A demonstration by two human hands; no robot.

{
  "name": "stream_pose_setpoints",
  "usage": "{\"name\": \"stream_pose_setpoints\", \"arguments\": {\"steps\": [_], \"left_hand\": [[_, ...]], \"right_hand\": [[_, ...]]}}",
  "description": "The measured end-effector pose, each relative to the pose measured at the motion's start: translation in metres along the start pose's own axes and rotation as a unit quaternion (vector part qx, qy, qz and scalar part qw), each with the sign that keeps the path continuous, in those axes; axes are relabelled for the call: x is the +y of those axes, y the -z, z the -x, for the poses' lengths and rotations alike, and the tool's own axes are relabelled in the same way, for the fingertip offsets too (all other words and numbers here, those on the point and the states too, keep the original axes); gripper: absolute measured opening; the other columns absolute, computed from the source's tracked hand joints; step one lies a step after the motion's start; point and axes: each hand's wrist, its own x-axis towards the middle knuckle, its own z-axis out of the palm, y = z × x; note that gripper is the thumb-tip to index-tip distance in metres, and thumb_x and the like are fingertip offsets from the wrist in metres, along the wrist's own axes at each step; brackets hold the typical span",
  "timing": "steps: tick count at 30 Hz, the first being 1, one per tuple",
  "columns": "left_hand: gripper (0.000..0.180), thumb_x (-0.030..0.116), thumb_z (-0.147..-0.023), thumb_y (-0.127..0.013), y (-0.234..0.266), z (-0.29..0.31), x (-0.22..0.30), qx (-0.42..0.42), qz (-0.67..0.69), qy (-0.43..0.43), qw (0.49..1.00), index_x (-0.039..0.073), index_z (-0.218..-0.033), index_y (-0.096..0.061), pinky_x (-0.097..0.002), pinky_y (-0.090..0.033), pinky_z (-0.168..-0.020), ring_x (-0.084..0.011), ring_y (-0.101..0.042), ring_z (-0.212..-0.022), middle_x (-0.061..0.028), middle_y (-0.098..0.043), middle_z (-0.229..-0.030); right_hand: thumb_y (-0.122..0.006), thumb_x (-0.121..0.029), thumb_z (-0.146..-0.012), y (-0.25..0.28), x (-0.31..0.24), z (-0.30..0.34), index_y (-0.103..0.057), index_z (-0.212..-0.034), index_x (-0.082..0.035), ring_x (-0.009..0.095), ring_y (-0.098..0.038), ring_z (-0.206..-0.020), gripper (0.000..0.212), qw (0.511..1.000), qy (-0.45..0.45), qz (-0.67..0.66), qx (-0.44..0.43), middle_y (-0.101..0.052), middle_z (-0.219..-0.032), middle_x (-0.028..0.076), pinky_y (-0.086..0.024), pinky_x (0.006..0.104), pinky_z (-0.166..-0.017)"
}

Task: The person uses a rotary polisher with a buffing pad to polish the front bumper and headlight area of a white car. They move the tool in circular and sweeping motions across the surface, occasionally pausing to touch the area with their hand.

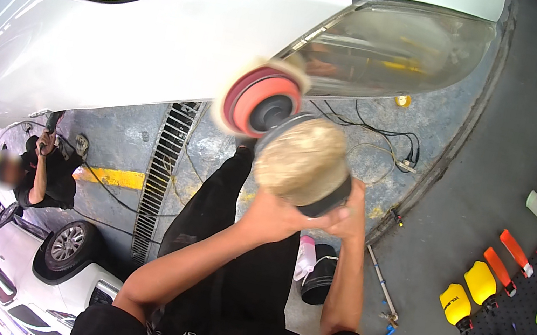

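Observation:
Both my hands hold a car polisher (305, 159) up in front of me. Its body has a tan fuzzy cover, and an orange-red backing plate carries a cream round pad (230, 93). My left hand (277, 222) is closed around the near lower side of the machine. On the right side, my right hand (351, 213) grips it too; some fingers of both hands are hidden behind the body. The pad overlaps the edge of a white car panel (161, 43) beside a hazy headlight (401, 55). Whether the pad touches the car, I cannot tell.
A co-worker (51, 174) crouches at the left with a tool near the car. Black cables (401, 136) and a drain grate (165, 171) cross the floor. A black bucket (317, 286) stands close by me. A pegboard (504, 328) with several bottles is at right.

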Motion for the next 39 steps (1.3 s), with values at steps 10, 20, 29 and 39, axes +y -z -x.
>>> {"name": "stream_pose_setpoints", "arguments": {"steps": [10,20,29,39], "left_hand": [[0.089,0.025,-0.071,-0.098,-0.013,-0.026,0.007,0.024,-0.101,-0.104,0.989,-0.005,-0.144,-0.057,-0.0426,-0.055,-0.106,-0.0295,-0.074,-0.117,-0.0203,-0.076,-0.125],[0.085,0.014,-0.071,-0.099,0.003,-0.009,0.012,0.036,-0.069,0.003,0.997,-0.002,-0.144,-0.057,-0.0404,-0.052,-0.113,-0.0214,-0.067,-0.127,-0.0131,-0.071,-0.137],[0.071,0.02,-0.076,-0.098,0.062,0.038,0.02,0.105,-0.266,0.094,0.954,0.0,-0.137,-0.066,-0.0416,-0.056,-0.109,-0.0218,-0.072,-0.122,-0.012,-0.074,-0.135],[0.085,0.018,-0.066,-0.096,0.023,-0.003,0.034,0.022,-0.469,0.015,0.883,-0.002,-0.137,-0.053,-0.0553,-0.052,-0.101,-0.0512,-0.064,-0.113,-0.0289,-0.069,-0.115]], "right_hand": [[-0.086,-0.026,-0.083,-0.014,0.049,0.017,-0.064,-0.14,0.002,0.03,-0.074,-0.119,0.067,0.989,-0.017,-0.146,0.034,-0.075,-0.131,0.018,-0.057,0.0434,-0.103],[-0.087,-0.025,-0.085,-0.074,0.04,0.006,-0.066,-0.138,0.002,0.024,-0.074,-0.115,0.063,0.97,0.027,-0.189,0.15,-0.076,-0.129,0.015,-0.059,0.0401,-0.1],[-0.093,-0.029,-0.08,-0.185,0.028,0.003,-0.065,-0.139,0.0,0.022,-0.07,-0.124,0.071,0.939,-0.005,-0.329,0.102,-0.074,-0.132,0.016,-0.054,0.0395,-0.107],[-0.09,-0.028,-0.085,-0.195,0.073,0.008,-0.057,-0.15,-0.001,0.026,-0.063,-0.135,0.078,0.956,0.04,-0.231,0.178,-0.067,-0.143,0.016,-0.049,0.0445,-0.115]]}}
